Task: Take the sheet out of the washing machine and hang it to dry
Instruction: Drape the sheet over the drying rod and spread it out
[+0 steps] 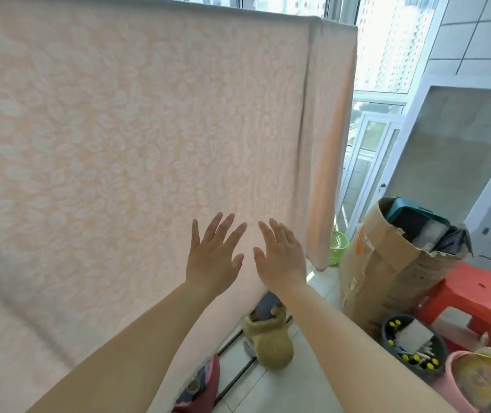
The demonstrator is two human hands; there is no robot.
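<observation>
Both hands, left hand and right hand, are spread flat with straight fingers against the hanging sheet, which stretches above and leftward.

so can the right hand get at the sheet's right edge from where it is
Probably yes. The open right hand is raised before the hanging peach leaf-patterned sheet, whose folded right edge hangs just to its right, with nothing between them. The tall cardboard box stands further right.

One head-worn wide-angle view looks forward and slightly down, close up to a hanging peach leaf-patterned cloth sheet, arm's reach away.
</observation>
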